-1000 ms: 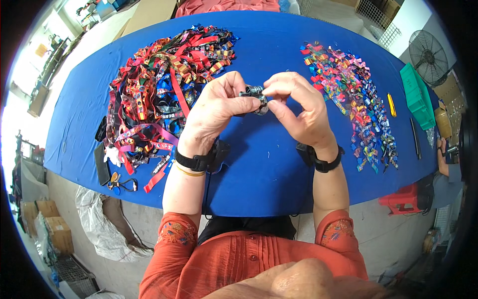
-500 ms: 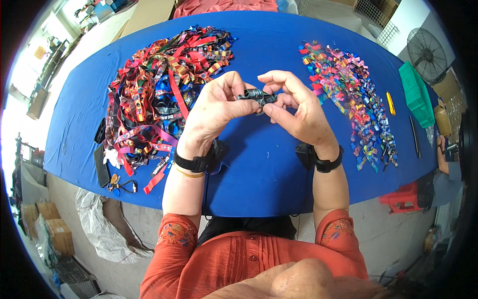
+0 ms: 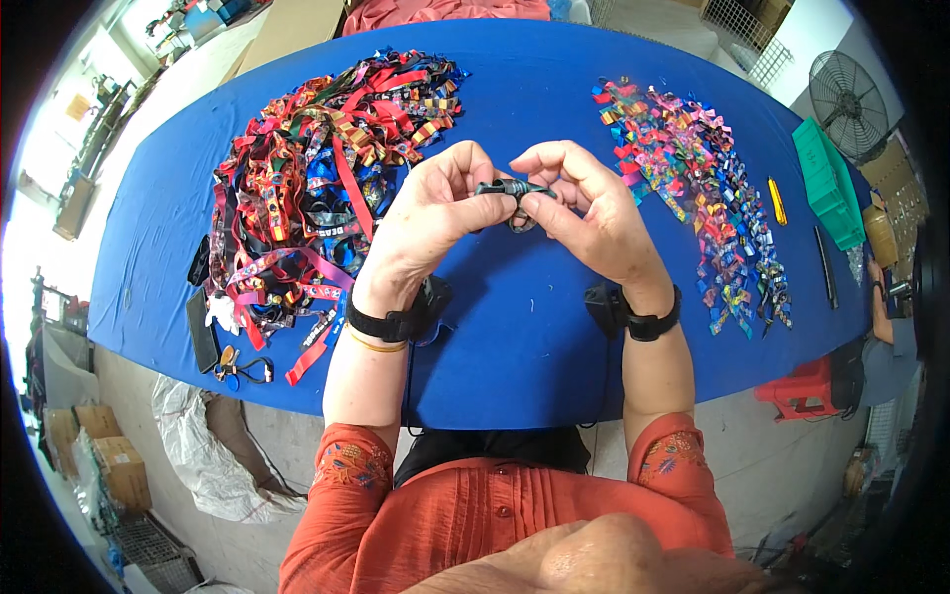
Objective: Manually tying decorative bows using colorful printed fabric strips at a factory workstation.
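Both of your hands are working close together above the middle of the bench (image 3: 515,346), thumbs nearly meeting. Your left hand (image 3: 430,208) is pinching the left part of a dark, patterned strip (image 3: 503,186) between thumb and fingers; your right hand (image 3: 599,213) is gripping its right part with the thumb in front and the fingers curling behind. The strip is bending into a small loop, its finer folds being hidden by your fingers.

On the bench's left side, a tangled heap of ribbons (image 3: 287,203), mainly red, black and blue, is lying; toward the near left edge of the bench, a dark oblong case (image 3: 204,330) and a black cord loop (image 3: 259,371) are resting. On the bench's right side, many small multicoloured ribbon pieces (image 3: 708,188) are spreading in long bands. Farther right on the bench, a slim yellow tool (image 3: 777,202) and a black rod (image 3: 825,267) are lying, while a green crate (image 3: 827,183) is sitting at the right edge. Beyond that edge, a black fan (image 3: 848,104) is standing.
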### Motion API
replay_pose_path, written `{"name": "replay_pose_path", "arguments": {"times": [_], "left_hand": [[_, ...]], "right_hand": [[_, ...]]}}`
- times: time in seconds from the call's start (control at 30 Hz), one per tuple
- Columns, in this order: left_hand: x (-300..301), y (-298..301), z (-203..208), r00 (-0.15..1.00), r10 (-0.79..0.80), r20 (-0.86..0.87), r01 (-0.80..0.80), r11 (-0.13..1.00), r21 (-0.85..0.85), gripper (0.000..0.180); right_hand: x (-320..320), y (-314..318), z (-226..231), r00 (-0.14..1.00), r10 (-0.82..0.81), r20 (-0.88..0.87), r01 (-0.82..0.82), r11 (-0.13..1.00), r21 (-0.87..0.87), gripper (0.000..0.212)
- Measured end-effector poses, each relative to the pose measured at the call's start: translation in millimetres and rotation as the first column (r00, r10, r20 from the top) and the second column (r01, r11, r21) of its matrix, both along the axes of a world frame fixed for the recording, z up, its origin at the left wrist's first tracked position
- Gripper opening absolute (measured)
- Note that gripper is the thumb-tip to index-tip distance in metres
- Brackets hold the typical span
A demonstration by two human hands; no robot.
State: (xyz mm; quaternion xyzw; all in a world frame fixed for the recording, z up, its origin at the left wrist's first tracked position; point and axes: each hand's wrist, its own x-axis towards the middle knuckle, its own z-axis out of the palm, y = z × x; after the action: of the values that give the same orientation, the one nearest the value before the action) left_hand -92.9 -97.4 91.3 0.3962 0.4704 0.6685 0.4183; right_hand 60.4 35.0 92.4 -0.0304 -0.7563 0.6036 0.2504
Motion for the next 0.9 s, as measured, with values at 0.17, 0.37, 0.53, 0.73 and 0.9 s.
{"name": "replay_pose_path", "arguments": {"times": [0.17,0.37,0.53,0.73,0.9], "left_hand": [[-4.3,1.8,-5.0,0.999,-0.025,0.021,0.026,1.0,-0.013,0.022],[4.0,2.7,-1.2,0.998,-0.011,0.06,0.008,0.999,0.05,0.025],[8.9,3.8,-3.9,0.995,0.072,-0.068,-0.066,0.994,0.085,0.026],[9.6,3.0,-1.7,0.992,0.102,-0.076,-0.096,0.992,0.077,0.026],[4.1,1.8,-3.8,0.986,0.114,-0.121,-0.106,0.992,0.066,0.027]], "right_hand": [[1.7,3.1,-0.5,1.0,0.005,-0.02,-0.005,1.0,-0.008,0.027],[0.1,5.1,-5.8,1.0,-0.025,-0.018,0.026,0.999,0.039,0.03],[1.7,3.2,-0.1,1.0,0.008,0.002,-0.008,0.999,-0.04,0.035],[0.7,3.7,-3.4,0.997,0.068,-0.03,-0.07,0.995,-0.074,0.042],[-1.0,1.1,-3.1,0.999,0.037,-0.008,-0.036,0.998,0.059,0.046]]}}
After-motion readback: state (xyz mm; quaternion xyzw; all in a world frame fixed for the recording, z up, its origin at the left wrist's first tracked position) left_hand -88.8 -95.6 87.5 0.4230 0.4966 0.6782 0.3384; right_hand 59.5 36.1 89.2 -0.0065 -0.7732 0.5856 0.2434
